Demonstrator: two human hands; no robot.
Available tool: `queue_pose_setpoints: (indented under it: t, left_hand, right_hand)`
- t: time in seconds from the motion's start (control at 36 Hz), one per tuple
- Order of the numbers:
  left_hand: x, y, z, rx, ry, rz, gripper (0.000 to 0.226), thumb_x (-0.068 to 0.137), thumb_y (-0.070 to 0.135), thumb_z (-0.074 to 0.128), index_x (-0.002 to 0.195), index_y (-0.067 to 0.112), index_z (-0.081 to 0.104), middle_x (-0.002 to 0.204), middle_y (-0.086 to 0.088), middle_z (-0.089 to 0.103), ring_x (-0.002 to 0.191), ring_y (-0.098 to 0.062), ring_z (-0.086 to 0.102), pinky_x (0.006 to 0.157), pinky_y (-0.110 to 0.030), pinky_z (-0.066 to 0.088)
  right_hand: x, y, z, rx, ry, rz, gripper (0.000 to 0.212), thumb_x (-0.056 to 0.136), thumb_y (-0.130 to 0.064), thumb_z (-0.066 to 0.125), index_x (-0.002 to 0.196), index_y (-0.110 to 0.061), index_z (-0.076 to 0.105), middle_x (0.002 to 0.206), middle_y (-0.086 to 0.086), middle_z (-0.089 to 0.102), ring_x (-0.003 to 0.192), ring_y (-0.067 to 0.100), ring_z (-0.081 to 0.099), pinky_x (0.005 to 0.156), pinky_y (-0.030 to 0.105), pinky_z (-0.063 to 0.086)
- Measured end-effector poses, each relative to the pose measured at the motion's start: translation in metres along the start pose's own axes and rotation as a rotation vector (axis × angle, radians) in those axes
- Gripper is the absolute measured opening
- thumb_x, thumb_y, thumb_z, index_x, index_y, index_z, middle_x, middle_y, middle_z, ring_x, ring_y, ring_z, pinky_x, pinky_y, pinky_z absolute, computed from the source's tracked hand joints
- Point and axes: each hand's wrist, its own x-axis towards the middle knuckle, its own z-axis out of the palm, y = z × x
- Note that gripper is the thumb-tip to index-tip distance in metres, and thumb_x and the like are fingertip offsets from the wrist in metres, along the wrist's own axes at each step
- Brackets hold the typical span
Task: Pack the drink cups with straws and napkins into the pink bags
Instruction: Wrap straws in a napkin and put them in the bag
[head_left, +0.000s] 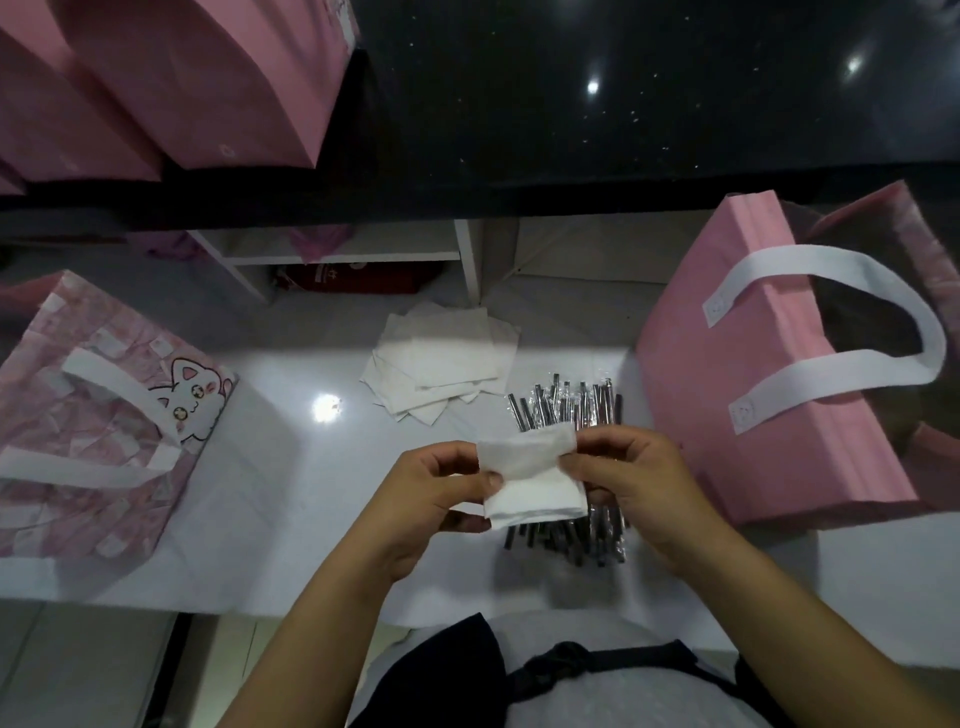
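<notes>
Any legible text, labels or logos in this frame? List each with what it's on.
No text is legible.
red package under the shelf: white print, too blurred to read.
upper pink bag: small pale mark, too small to read.
right pink bag handle tabs: faint marks, unreadable.
cat bag: cartoon cat only, no words.
</notes>
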Motion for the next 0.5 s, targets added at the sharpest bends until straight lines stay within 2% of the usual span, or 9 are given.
queue_pose_setpoints:
  t: [0.06,0.08,0.17,0.25,0.33,0.39,0.5]
  left_hand:
    - [0.004,-0.004,-0.001,-0.009,0.010,-0.013,0.015,0.084,-0.001,0.075,0.093,0.010,0.078,0.085,-0.006,0.072,0.074,-0.019,0.072,0.063,-0.030,0.058]
    - [0.007,-0.006,-0.003,0.000,0.025,-0.015,0.015,0.085,-0.001,0.074,0.095,0.009,0.077,0.084,-0.006,0.071,0.075,-0.020,0.072,0.063,-0.031,0.058]
    - [0.017,-0.012,-0.006,0.104,0.075,0.006,0.017,0.089,0.001,0.071,0.097,0.014,0.078,0.088,-0.009,0.071,0.079,-0.020,0.074,0.065,-0.030,0.060]
    - [0.028,-0.020,-0.006,0.321,0.108,0.069,0.018,0.090,0.005,0.068,0.097,0.021,0.076,0.091,-0.008,0.072,0.076,-0.015,0.069,0.070,-0.027,0.059]
    - [0.040,-0.026,-0.002,0.613,0.069,0.184,0.020,0.091,0.010,0.067,0.098,0.028,0.073,0.088,0.006,0.072,0.076,-0.008,0.066,0.076,-0.028,0.056]
    - [0.047,-0.030,0.003,0.806,0.006,0.262,0.021,0.092,0.012,0.066,0.106,0.028,0.071,0.100,0.007,0.070,0.089,-0.007,0.064,0.086,-0.031,0.055]
    - [0.064,-0.037,0.014,1.102,-0.143,0.472,0.036,0.095,0.014,0.063,0.128,0.028,0.065,0.129,0.003,0.058,0.119,-0.016,0.052,0.099,-0.033,0.047]
  right_hand:
    - [-0.003,0.004,-0.002,-0.006,0.048,-0.002,0.022,0.082,0.008,0.072,0.085,-0.013,0.078,0.087,0.012,0.076,0.072,0.021,0.071,0.059,0.024,0.057]
    - [-0.004,0.007,-0.003,-0.015,0.079,-0.019,0.025,0.082,0.008,0.072,0.081,-0.016,0.079,0.083,0.007,0.076,0.070,0.015,0.070,0.058,0.021,0.056]
    - [-0.009,0.013,-0.006,-0.124,0.192,-0.113,0.044,0.083,0.002,0.074,0.074,-0.040,0.079,0.072,-0.010,0.074,0.059,-0.002,0.063,0.057,0.012,0.049]
    - [-0.017,0.017,-0.009,-0.287,0.285,-0.218,0.051,0.084,-0.005,0.075,0.074,-0.055,0.074,0.077,-0.019,0.073,0.067,-0.004,0.065,0.063,0.010,0.050]
    - [-0.027,0.023,-0.012,-0.422,0.352,-0.244,0.038,0.086,-0.014,0.075,0.075,-0.050,0.073,0.077,-0.022,0.071,0.066,-0.002,0.063,0.062,0.017,0.048]
    - [-0.035,0.027,-0.012,-0.479,0.383,-0.251,0.033,0.087,-0.016,0.074,0.078,-0.047,0.071,0.082,-0.022,0.070,0.070,0.000,0.064,0.065,0.023,0.050]
    - [-0.052,0.031,-0.010,-0.527,0.456,-0.268,0.031,0.088,-0.014,0.072,0.085,-0.045,0.070,0.089,-0.022,0.070,0.076,0.004,0.067,0.070,0.031,0.056]
